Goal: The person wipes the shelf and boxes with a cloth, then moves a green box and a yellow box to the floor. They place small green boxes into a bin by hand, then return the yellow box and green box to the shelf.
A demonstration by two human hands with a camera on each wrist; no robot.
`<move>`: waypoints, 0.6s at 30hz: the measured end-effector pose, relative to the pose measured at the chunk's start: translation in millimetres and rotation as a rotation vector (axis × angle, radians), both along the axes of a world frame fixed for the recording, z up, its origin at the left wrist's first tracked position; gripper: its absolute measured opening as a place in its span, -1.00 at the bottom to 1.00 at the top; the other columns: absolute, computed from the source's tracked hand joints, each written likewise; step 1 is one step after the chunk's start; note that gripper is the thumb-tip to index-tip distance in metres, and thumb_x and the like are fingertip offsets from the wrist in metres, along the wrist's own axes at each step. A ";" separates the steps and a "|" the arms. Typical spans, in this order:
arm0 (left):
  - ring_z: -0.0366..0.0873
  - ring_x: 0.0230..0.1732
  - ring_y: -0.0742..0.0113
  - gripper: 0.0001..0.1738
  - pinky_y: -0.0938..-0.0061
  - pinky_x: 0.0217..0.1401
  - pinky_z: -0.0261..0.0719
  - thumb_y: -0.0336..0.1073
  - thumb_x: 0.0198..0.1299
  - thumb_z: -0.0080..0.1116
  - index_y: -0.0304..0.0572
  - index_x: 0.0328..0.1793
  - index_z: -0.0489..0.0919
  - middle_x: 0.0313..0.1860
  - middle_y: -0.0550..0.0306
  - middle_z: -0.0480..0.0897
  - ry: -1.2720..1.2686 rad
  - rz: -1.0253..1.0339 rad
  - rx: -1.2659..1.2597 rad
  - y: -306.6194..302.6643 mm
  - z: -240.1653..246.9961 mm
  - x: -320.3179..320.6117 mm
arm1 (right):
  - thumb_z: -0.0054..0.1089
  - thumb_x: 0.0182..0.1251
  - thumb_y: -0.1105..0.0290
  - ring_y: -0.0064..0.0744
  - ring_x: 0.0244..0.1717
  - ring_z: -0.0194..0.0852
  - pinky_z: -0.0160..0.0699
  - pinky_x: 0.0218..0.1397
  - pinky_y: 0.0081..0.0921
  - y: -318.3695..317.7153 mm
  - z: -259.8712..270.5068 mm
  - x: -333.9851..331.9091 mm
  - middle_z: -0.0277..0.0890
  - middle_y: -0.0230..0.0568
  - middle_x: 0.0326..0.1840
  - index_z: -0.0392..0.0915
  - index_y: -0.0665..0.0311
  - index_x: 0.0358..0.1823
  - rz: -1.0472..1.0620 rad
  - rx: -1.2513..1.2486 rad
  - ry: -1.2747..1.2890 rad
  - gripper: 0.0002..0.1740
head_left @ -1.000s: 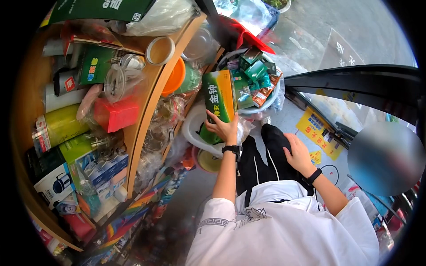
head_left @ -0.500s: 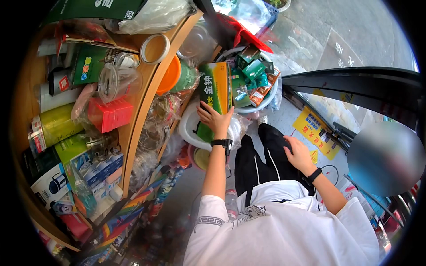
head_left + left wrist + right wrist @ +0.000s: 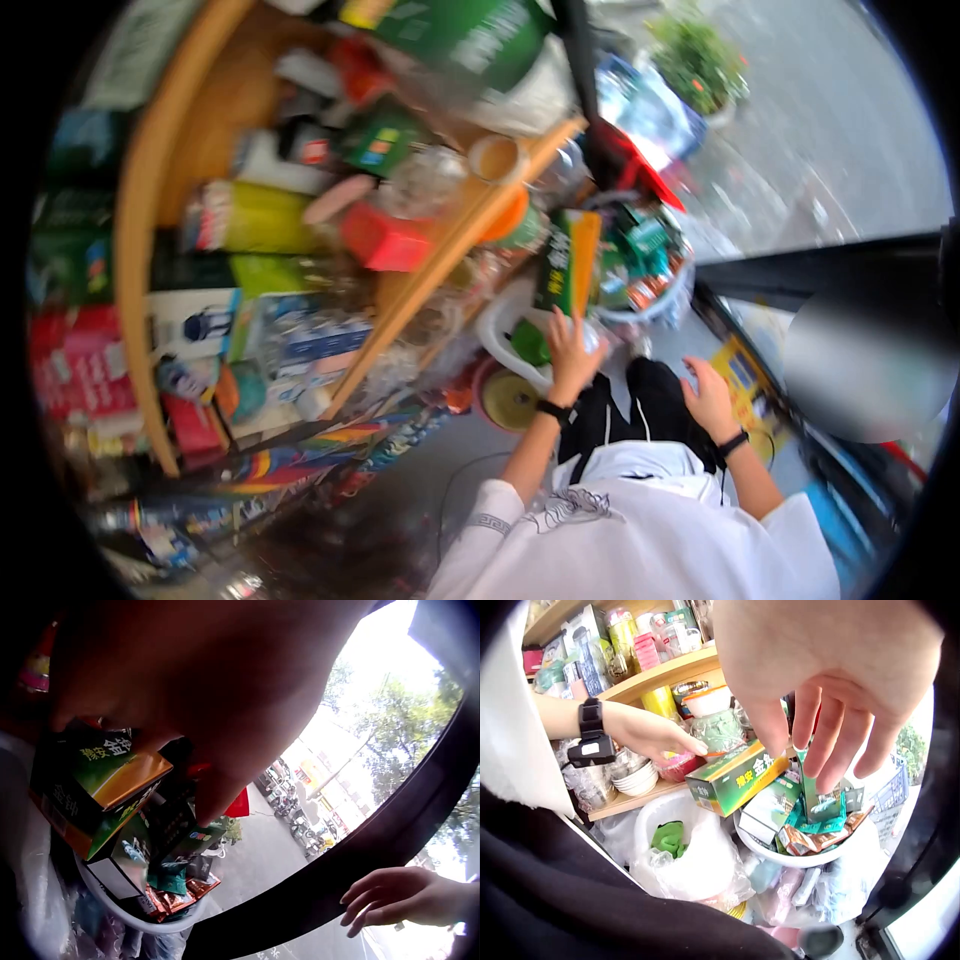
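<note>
A green, yellow and black carton (image 3: 571, 258) with large lettering leans over the edge of a round tub (image 3: 795, 861) full of small boxes and sachets. My left hand (image 3: 574, 358) is at the carton's near end, with fingers extended and fingertips right beside it. In the right wrist view the left hand (image 3: 649, 731) reaches toward the carton (image 3: 739, 778) from the side, fingers straight. My right hand (image 3: 710, 400) is raised over the dark trousers, fingers loosely bent, holding nothing. In the left wrist view the right hand (image 3: 409, 898) hangs in the air.
A white basin (image 3: 652, 866) with a green cloth (image 3: 670, 838) stands beside the tub. Wooden shelves (image 3: 460, 275) crowded with jars, boxes and cups rise on the left. A red dustpan-like item (image 3: 650, 170) lies behind the tub. A dark door frame (image 3: 820, 265) crosses the right side.
The head view has swung left, so the scene shifts right and blurs. My left hand has drawn back toward the carton's near end. My right hand has lifted off the thigh.
</note>
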State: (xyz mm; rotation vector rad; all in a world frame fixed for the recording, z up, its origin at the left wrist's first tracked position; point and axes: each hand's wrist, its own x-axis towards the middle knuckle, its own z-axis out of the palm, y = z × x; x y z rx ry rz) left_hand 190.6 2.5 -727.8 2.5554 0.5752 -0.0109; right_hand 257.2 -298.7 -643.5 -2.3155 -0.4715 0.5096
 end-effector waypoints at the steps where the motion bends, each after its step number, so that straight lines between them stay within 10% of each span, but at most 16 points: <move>1: 0.06 0.62 -0.65 0.09 -0.26 0.62 0.16 0.17 0.21 0.41 -0.31 0.68 0.19 0.63 -0.68 0.10 -0.039 -0.037 -0.053 1.9 2.5 -13.1 | 0.34 0.30 0.46 0.10 0.10 0.67 0.66 0.16 -0.18 3.9 4.4 4.1 0.68 0.03 0.04 0.58 0.29 0.18 0.018 0.010 -0.026 -0.59; 5: 0.33 0.63 -0.07 -0.06 0.24 0.64 0.27 0.15 0.43 0.26 -0.42 0.66 0.25 0.58 -0.39 0.39 0.080 -0.056 -0.674 40.3 101.8 -29.1 | 0.35 0.22 0.51 0.07 0.00 0.69 0.67 0.08 -0.17 25.5 16.1 22.9 0.67 0.02 0.00 0.56 0.30 0.14 0.125 0.077 -0.039 -0.58; 14: 0.46 0.50 0.26 -0.38 0.33 0.57 0.38 -0.22 0.54 0.19 -0.29 0.62 0.36 0.53 0.03 0.51 -0.626 0.131 -0.847 132.5 419.2 -32.5 | 0.40 0.18 0.39 0.06 -0.09 0.71 0.68 -0.05 -0.09 104.3 52.3 50.8 0.70 -0.07 -0.08 0.63 0.22 0.01 0.379 0.121 -0.162 -0.66; 18: 0.60 0.32 0.29 -0.59 0.38 0.42 0.48 -0.31 0.47 0.27 -0.35 0.35 0.59 0.26 0.07 0.68 -0.985 0.224 -0.333 155.9 541.9 -20.2 | 0.40 0.19 0.36 0.00 -0.06 0.72 0.70 -0.02 -0.14 129.6 60.8 44.8 0.72 -0.10 -0.07 0.66 0.21 0.00 0.471 0.162 -0.215 -0.67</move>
